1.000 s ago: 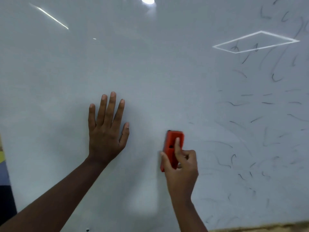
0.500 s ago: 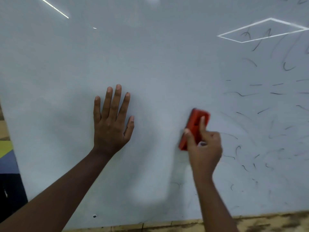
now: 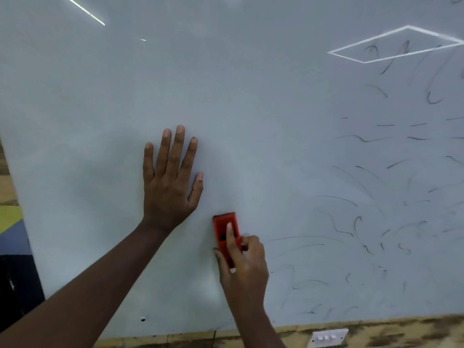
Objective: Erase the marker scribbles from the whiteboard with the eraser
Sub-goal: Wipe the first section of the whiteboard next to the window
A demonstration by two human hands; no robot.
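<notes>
Whiteboard (image 3: 251, 96) filled almost the whole head view, the only view I had, and I used it as my landmark. Marker scribbles (image 3: 376, 222) covered its right portion, thin dark strokes and curls running from the upper right corner down to near the lower edge; the left and middle portions looked wiped. The red eraser (image 3: 224, 228) sat flat against the board low in the middle, just left of where the scribbles began, its long side roughly upright. My right hand (image 3: 244, 267) was grasping it from below, the forefinger laid along its back and the thumb on its left edge. I judged that grip served to press the pad evenly onto the surface while steering it sideways. My left hand (image 3: 169, 187) lay released, palm flat on the board with fingers straight and spread, up and to the left of the eraser and apart from it; I took it as a brace to steady the panel against the push of the wiping. Below the board's lower edge ran a mottled yellowish wall strip with a white switch plate (image 3: 327, 337). Left of the board, a patch of yellow, blue and dark floor (image 3: 11, 234) showed. By my reckoning the job stood around half done, with the whole right side left to wipe.
</notes>
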